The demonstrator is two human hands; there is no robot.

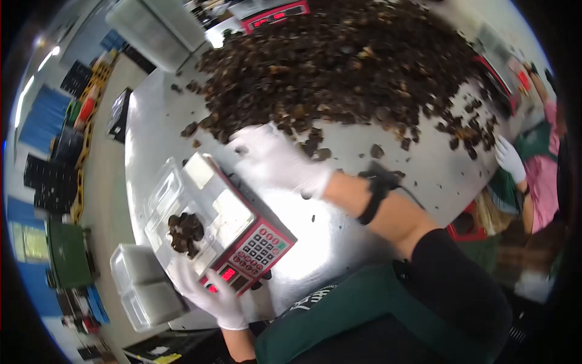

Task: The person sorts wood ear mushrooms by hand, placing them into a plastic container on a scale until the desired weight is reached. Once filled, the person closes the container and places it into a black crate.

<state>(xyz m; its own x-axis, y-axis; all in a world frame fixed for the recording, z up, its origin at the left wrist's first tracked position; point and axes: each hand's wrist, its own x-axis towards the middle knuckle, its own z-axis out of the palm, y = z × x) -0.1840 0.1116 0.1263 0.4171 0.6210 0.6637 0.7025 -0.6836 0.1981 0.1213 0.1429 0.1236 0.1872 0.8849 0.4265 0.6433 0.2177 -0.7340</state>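
Observation:
My right hand (276,159), in a white glove and smeared by motion, is over the near edge of a big heap of dark brown, mushroom-like pieces (327,73). Its fingers are curled, and a small dark piece (241,150) shows at the fingertips. My left hand (212,294), also white-gloved, has thumb and fingers apart at the near rim of a clear plastic container (209,239). Inside the container lies a small clump of dark pieces (185,234). A red weighing scale (267,247) with keypad and lit red digits is under the container.
Stacked clear containers (145,288) stand at the table's left edge. A tall container stack (151,33) and another red scale (276,17) are at the back. On the right, a co-worker's gloved hand (510,159) is near the metal table (154,121) and a third scale (500,85).

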